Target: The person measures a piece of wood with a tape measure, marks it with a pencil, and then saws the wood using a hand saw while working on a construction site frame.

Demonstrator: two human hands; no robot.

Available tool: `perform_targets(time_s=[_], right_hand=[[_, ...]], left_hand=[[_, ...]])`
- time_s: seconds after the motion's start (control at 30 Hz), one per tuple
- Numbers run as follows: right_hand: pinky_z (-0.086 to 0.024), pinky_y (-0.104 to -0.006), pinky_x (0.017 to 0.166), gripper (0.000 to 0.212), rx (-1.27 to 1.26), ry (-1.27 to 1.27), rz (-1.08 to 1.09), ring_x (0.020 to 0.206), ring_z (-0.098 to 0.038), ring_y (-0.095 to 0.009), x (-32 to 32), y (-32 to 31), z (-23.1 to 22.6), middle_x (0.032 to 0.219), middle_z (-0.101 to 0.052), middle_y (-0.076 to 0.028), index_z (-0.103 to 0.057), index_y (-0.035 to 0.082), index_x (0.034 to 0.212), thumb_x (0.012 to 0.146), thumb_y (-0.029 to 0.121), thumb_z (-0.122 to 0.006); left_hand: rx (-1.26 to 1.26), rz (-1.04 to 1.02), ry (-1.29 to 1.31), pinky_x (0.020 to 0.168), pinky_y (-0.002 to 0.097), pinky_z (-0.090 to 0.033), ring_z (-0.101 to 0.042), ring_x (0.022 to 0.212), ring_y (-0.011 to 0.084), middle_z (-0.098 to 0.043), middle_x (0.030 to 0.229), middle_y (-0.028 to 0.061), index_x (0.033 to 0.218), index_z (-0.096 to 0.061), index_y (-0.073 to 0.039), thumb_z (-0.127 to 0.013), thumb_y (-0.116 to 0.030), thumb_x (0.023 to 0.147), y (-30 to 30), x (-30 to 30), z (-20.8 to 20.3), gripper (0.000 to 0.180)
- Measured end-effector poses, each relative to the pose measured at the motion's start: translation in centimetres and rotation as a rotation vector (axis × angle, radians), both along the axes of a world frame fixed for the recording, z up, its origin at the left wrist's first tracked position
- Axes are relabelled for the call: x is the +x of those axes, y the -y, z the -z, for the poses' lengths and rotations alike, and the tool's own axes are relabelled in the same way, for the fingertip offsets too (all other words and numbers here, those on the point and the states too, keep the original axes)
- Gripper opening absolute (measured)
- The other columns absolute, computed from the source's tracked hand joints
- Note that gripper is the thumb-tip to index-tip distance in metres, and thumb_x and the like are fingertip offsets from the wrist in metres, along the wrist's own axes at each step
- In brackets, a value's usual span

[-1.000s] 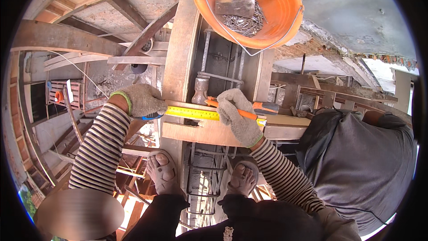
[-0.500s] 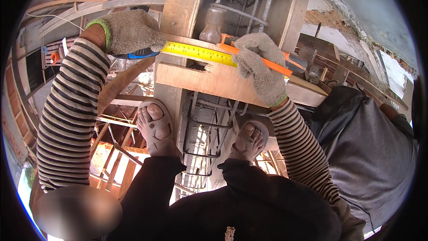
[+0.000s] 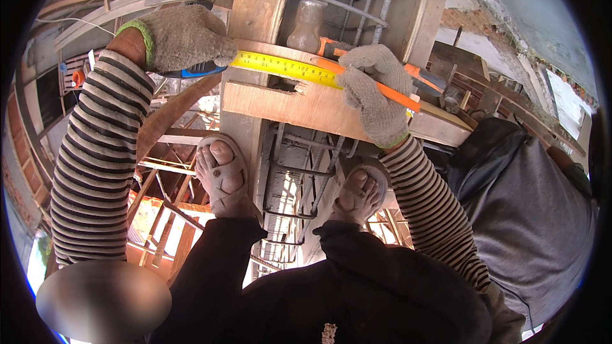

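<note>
My left hand (image 3: pixel 182 37), in a grey knit glove with a green cuff, is closed round a blue and black tape measure (image 3: pixel 203 71). Its yellow blade (image 3: pixel 280 69) runs out rightward along a light plywood board (image 3: pixel 319 111) with a notch in its upper side. My right hand (image 3: pixel 376 92), also gloved, is closed on a long orange pencil (image 3: pixel 396 97) beside the blade's right part. Whether its fingers also pinch the blade is hidden. Behind this hand lies a tool with an orange and dark grey handle (image 3: pixel 428 79). A rounded brownish object (image 3: pixel 306 25) stands by the board's far edge.
The board spans timber formwork (image 3: pixel 258 9) with steel rebar (image 3: pixel 296 172) between its sides. My sandalled feet (image 3: pixel 223 175) stand on either side of the rebar. Gaps with sticks and timbers lie below left. Another person in dark clothing (image 3: pixel 523 197) is close at right.
My left hand has shifted slightly up and left, and my right hand slightly right. Both keep their hold, and the tape blade stays stretched along the board.
</note>
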State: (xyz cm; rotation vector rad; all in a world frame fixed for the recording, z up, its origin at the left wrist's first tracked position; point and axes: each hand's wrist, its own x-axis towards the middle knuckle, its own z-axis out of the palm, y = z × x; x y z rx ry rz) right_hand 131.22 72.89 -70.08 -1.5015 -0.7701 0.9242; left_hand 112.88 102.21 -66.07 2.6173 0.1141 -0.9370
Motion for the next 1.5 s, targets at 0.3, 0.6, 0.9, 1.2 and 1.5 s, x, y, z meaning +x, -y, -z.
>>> perform_targets(time_s=[0.3, 0.6, 0.9, 1.2, 1.5], right_hand=[[-0.052, -0.0246, 0.062, 0.016, -0.092, 0.003, -0.077, 0.071, -0.063, -0.007, 0.6, -0.2, 0.1, 0.088, -0.068, -0.003, -0.069, 0.005, 0.102, 0.098, 0.020, -0.073], [-0.052, -0.0264, 0.061, 0.015, -0.118, -0.055, -0.062, 0.069, -0.063, -0.008, 0.5, -0.1, -0.3, 0.086, -0.067, -0.002, -0.069, 0.003, 0.100, 0.098, 0.018, -0.072], [-0.053, -0.0313, 0.065, 0.014, -0.005, 0.370, -0.082, 0.071, -0.066, -0.017, 0.0, 0.1, -0.1, 0.087, -0.069, -0.006, -0.070, 0.007, 0.098, 0.099, 0.020, -0.070], [-0.049, -0.0210, 0.053, 0.012, -0.011, 0.235, -0.078, 0.064, -0.060, -0.005, 0.0, 0.4, 0.8, 0.091, -0.068, -0.004, -0.071, 0.002, 0.106, 0.100, 0.013, -0.071], [-0.057, -0.0347, 0.076, 0.023, -0.144, 0.113, 0.010, 0.086, -0.071, -0.022, -0.8, -0.1, -0.3, 0.104, -0.071, -0.010, -0.070, 0.004, 0.113, 0.101, 0.023, -0.070]], left_hand=[[-0.080, -0.351, -0.212, 0.088, 0.0437, -0.058, -0.074, 0.093, 0.0298, -0.078, 0.102, 0.0140, 0.105, -0.080, -0.010, -0.065, -0.052, 0.096, 0.3, 0.8, -1.1, 0.046], [-0.055, -0.256, -0.129, 0.090, 0.0453, -0.056, -0.073, 0.095, 0.0324, -0.077, 0.102, 0.0157, 0.104, -0.079, -0.008, -0.064, -0.052, 0.095, 0.0, 0.1, 0.3, 0.047], [-0.046, -0.291, -0.158, 0.091, 0.0455, -0.056, -0.074, 0.094, 0.0329, -0.078, 0.104, 0.0169, 0.108, -0.081, -0.008, -0.065, -0.056, 0.093, 0.2, 0.6, -0.6, 0.053], [-0.015, -0.252, -0.148, 0.095, 0.0464, -0.056, -0.073, 0.101, 0.0337, -0.076, 0.108, 0.0167, 0.111, -0.080, -0.010, -0.063, -0.053, 0.095, 0.7, 0.7, -0.7, 0.049], [-0.134, -0.500, -0.334, 0.093, 0.0445, -0.056, -0.074, 0.098, 0.0337, -0.078, 0.105, 0.0191, 0.111, -0.081, -0.007, -0.067, -0.059, 0.088, 1.1, 1.6, -2.0, 0.058]])
